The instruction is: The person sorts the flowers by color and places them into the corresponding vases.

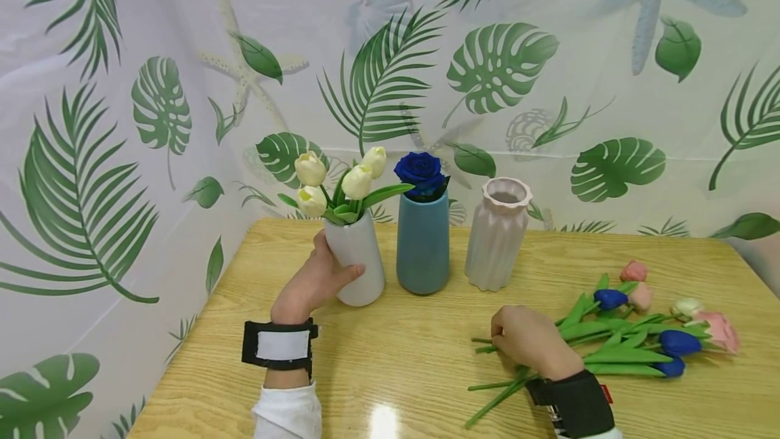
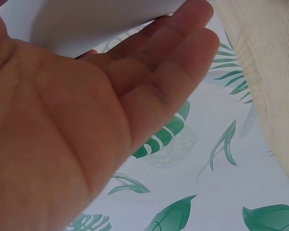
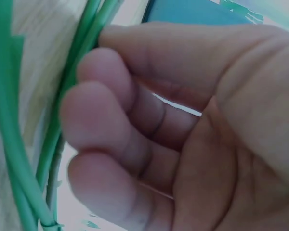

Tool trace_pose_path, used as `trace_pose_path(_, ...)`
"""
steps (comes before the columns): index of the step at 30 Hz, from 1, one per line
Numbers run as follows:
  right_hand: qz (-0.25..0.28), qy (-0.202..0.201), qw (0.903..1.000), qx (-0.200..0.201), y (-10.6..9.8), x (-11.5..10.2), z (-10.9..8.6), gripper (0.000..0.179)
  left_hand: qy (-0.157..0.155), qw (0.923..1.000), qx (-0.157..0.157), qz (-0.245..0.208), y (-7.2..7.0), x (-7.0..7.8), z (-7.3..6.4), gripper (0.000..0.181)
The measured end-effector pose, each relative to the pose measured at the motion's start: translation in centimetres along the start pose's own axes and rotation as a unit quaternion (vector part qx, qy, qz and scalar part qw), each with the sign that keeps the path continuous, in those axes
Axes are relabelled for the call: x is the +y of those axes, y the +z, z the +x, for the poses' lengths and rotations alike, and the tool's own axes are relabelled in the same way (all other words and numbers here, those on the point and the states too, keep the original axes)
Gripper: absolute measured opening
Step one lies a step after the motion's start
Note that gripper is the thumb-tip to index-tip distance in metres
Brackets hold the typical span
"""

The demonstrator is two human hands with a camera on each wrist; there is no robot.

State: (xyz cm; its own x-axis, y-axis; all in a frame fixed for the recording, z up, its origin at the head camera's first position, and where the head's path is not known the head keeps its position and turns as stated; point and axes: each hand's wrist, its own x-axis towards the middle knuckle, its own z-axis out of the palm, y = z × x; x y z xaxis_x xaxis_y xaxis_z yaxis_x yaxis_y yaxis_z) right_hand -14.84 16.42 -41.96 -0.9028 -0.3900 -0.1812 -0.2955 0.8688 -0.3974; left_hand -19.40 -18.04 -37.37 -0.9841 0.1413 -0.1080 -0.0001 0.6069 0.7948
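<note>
Our left hand (image 1: 313, 281) grips the white vase (image 1: 358, 263) just beside the blue vase (image 1: 422, 246); our right hand (image 1: 531, 339) curls at flower stems (image 3: 7, 130) on the table (image 1: 420, 351); whether it pinches them, we cannot tell.

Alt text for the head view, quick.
Left hand grips a white vase of cream tulips; right hand is at the stems of loose flowers lying on a wooden table. Next to the white vase stand a blue vase with a blue rose, then a flowerless pink vase.
</note>
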Motion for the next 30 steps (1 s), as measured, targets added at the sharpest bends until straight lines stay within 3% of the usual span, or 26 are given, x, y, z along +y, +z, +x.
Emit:
trace_pose_path(14,0.046,0.014,0.9982,-0.035,0.3,0.26,0.02,0.019,0.003,1.0,0.002,0.004,0.04,0.02,-0.01,0.098)
trace_pose_path(19,0.068,-0.008,0.9975,-0.017,0.43,0.62,0.16,0.021,0.01,0.9999,0.002,0.004,0.01,0.04,-0.11,0.097)
trace_pose_path(25,0.049,-0.048,0.9974,0.024,0.35,0.85,0.39,0.013,0.009,0.9999,0.001,0.008,-0.02,0.04,-0.1,0.097)
trace_pose_path(30,0.076,-0.006,0.9971,0.002,0.21,0.4,0.35,0.01,0.002,1.0,0.002,0.006,-0.01,0.08,-0.03,0.097)
